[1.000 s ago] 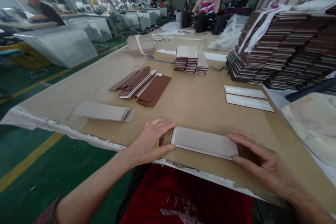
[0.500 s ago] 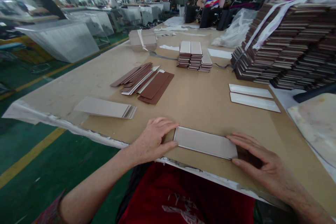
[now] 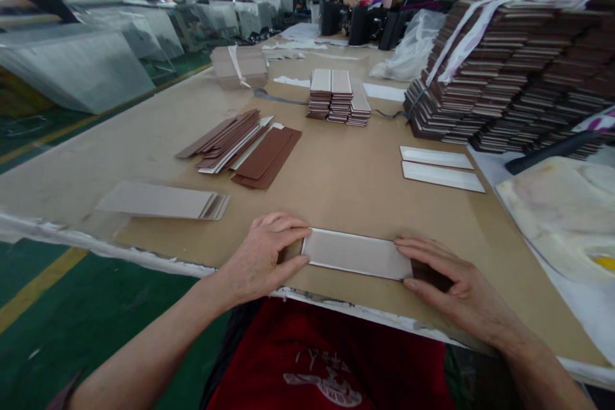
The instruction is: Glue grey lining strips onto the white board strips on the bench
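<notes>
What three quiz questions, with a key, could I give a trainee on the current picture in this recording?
1. True or false: the left hand is at one end of the grey strip and the right hand is at the other.

2. How many white strips lie side by side on the near side of the tall pile?
A) one
B) two
C) four

3. Fill in the blank: most of the fanned strips, off to the left beyond the grey strip, are ____ in colour.

Key: 1. True. 2. B. 3. Brown.
</notes>
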Available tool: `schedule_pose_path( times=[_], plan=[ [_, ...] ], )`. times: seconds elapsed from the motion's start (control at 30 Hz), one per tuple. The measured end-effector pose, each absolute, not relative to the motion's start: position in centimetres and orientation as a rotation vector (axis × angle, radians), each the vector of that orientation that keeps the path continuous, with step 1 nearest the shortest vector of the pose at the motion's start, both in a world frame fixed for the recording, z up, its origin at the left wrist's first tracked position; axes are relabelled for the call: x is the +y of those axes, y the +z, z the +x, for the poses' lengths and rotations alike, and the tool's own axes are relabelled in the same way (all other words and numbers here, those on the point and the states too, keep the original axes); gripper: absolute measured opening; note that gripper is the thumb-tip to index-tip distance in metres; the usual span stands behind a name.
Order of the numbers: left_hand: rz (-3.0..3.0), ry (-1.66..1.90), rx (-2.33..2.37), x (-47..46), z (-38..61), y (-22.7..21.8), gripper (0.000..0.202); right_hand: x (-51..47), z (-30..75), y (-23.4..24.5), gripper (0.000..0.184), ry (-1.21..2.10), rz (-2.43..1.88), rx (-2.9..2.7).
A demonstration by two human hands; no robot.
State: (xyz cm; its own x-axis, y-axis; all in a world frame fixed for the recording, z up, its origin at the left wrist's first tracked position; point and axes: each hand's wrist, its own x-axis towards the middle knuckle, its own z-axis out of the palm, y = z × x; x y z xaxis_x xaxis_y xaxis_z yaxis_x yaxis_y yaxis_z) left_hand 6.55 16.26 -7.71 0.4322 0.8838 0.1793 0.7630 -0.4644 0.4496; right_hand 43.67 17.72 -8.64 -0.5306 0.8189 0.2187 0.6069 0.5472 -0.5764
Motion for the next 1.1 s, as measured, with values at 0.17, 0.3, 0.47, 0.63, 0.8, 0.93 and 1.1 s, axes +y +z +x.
schedule_pose_path(
  times=[0.17,0.3,0.47,0.63,0.8,0.93,1.1],
  plan=[
    [2.436,0.574,1.413,16.35,6.43,-8.42,0.037,17.52,43.46,-8.14,0.042,0.663,-1.14,-2.328],
    [2.473,0.566,1.402,16.37,6.51,-8.48,0.036,17.55,43.6,-8.41,0.046,0.638,-1.125,-2.337],
    [2.492,0.536,1.417,16.38,6.57,-8.47,0.037,17.55,43.58,-8.46,0.048,0.617,-1.117,-2.36],
    [2.496,0.532,1.424,16.4,6.57,-8.6,0.036,17.44,43.45,-8.45,0.047,0.602,-1.123,-2.365],
    [2.497,0.523,1.425,16.38,6.59,-8.58,0.036,17.22,43.43,-8.29,0.046,0.595,-1.122,-2.381],
    [2.49,0.521,1.429,16.36,6.68,-8.45,0.035,17.15,43.31,-8.12,0.045,0.564,-1.13,-2.4],
    [2.472,0.522,1.444,16.36,6.73,-8.39,0.035,17.2,43.22,-8.06,0.045,0.577,-1.143,-2.414]
  ],
)
